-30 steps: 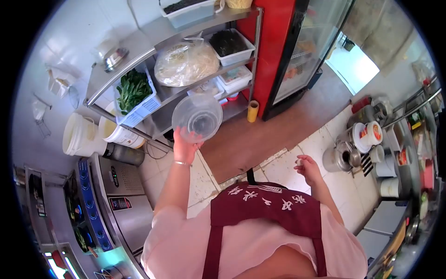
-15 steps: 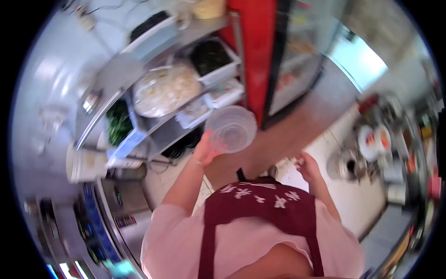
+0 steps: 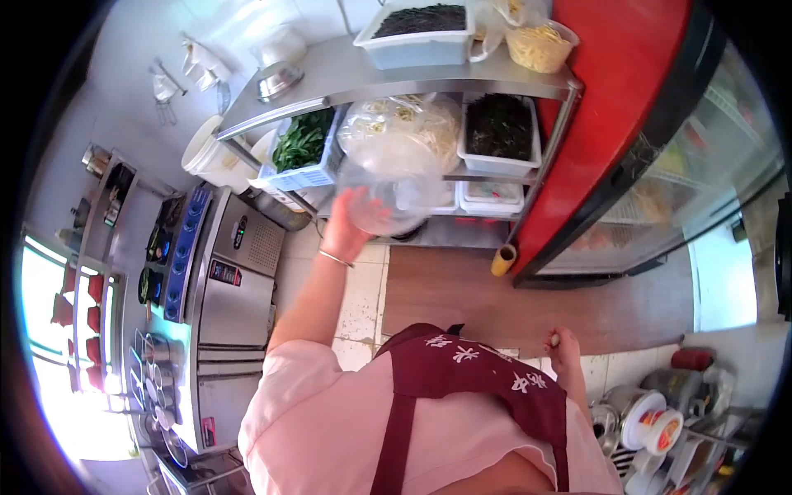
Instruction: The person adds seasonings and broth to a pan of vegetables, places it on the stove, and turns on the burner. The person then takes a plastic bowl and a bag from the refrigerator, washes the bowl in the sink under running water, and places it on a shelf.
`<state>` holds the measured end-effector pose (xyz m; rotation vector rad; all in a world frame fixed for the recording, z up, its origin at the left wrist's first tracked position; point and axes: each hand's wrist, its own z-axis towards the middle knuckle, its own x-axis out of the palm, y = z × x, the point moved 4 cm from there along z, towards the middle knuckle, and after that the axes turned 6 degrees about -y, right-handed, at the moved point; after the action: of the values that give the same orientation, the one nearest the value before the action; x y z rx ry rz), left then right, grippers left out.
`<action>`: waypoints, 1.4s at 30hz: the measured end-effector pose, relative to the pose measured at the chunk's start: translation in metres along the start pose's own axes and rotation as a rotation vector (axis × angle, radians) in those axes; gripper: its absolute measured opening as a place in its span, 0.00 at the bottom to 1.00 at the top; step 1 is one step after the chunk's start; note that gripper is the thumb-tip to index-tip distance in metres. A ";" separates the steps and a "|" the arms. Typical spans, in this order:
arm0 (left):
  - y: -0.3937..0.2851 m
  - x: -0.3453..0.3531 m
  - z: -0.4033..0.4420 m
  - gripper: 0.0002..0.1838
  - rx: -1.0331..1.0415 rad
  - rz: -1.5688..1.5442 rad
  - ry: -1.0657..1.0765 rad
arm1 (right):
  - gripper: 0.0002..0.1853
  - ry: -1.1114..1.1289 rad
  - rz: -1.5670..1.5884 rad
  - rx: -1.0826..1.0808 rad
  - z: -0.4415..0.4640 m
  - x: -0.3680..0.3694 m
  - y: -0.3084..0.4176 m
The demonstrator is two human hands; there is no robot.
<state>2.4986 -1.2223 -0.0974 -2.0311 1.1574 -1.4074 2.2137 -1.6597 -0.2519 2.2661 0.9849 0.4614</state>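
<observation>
My left hand (image 3: 345, 227) reaches forward, gripping a clear round plastic bowl (image 3: 408, 177) by its near side; fingers show through its wall. The bowl is in front of the steel shelf unit, overlapping a bag of pale noodle-like strands (image 3: 433, 124) in view. Left of it sits a light-blue basket of green leaves (image 3: 304, 140). Low at my right side, my right hand (image 3: 565, 353) has curled fingers, with a small pale spot at the fingertips that I cannot identify.
The steel shelf (image 3: 330, 78) bears a tub of dark strands (image 3: 417, 45) and a bowl of yellow strips (image 3: 538, 49). A red glass-door fridge (image 3: 610, 99) stands at right. A steel counter (image 3: 235, 305) is at left; pots and containers (image 3: 652, 421) are at lower right.
My view has turned toward the shelves, which now lie straight ahead. My left hand, still holding the bowl, is extended nearer to them. My right hand stays low at my side.
</observation>
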 end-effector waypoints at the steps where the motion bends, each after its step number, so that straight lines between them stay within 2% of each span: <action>1: -0.025 -0.007 -0.001 0.31 0.064 -0.003 -0.015 | 0.06 0.021 -0.013 -0.014 0.005 0.009 0.004; 5: -0.115 -0.031 0.003 0.28 0.269 -0.031 -0.163 | 0.07 0.100 -0.090 -0.022 0.022 0.062 0.021; 8: -0.179 -0.062 0.027 0.33 0.355 -0.055 -0.274 | 0.07 0.125 -0.095 -0.007 0.023 0.111 0.024; 9: -0.202 -0.070 0.041 0.33 0.359 -0.058 -0.268 | 0.07 0.110 -0.122 0.008 0.027 0.127 0.020; 11: -0.248 -0.078 0.085 0.39 0.362 0.068 -0.150 | 0.07 0.085 -0.145 0.014 0.034 0.161 0.018; 15: -0.344 -0.096 0.179 0.41 0.415 0.163 -0.097 | 0.07 0.068 -0.150 -0.010 0.044 0.249 0.018; 17: -0.409 -0.118 0.218 0.44 0.567 0.208 -0.251 | 0.07 0.073 -0.149 -0.025 0.048 0.297 0.015; 21: -0.503 -0.206 0.280 0.44 0.494 0.167 -0.421 | 0.07 0.076 -0.156 -0.053 0.058 0.376 -0.001; 24: -0.543 -0.267 0.302 0.44 0.440 0.230 -0.542 | 0.07 0.049 -0.147 -0.046 0.068 0.405 -0.017; 26: -0.559 -0.326 0.334 0.41 0.319 0.335 -0.731 | 0.07 0.026 -0.156 -0.033 0.072 0.419 -0.023; 27: -0.570 -0.364 0.354 0.36 0.299 0.398 -0.747 | 0.07 0.030 -0.182 -0.025 0.072 0.427 -0.022; 29: -0.570 -0.373 0.345 0.34 0.317 0.452 -0.814 | 0.07 0.039 -0.217 -0.017 0.075 0.439 -0.029; 30: -0.570 -0.378 0.340 0.32 0.332 0.514 -0.872 | 0.07 0.071 -0.337 -0.216 0.075 0.446 -0.033; 32: -0.577 -0.408 0.344 0.31 0.338 0.554 -0.837 | 0.08 0.141 -0.489 -0.415 0.072 0.466 -0.037; 34: -0.582 -0.428 0.345 0.33 0.344 0.579 -0.828 | 0.08 0.117 -0.533 -0.436 0.068 0.484 -0.045; 35: -0.591 -0.440 0.337 0.36 0.415 0.713 -0.863 | 0.09 0.138 -0.557 -0.444 0.063 0.490 -0.052; 37: -0.605 -0.445 0.317 0.41 0.573 1.243 -1.087 | 0.10 0.164 -0.575 -0.419 0.051 0.497 -0.068; 39: -0.585 -0.423 0.270 0.33 1.298 1.077 -1.274 | 0.10 0.148 -0.519 -0.338 0.039 0.496 -0.088; 40: -0.571 -0.407 0.248 0.28 1.462 0.972 -1.178 | 0.10 0.163 -0.536 -0.303 0.044 0.490 -0.092; 42: -0.527 -0.359 0.218 0.23 1.511 0.797 -0.812 | 0.10 0.181 -0.557 -0.262 0.049 0.492 -0.096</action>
<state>2.8536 -0.6558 -0.0103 -0.6753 0.1923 -0.4964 2.5139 -1.2609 -0.3175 1.6465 1.4887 0.5154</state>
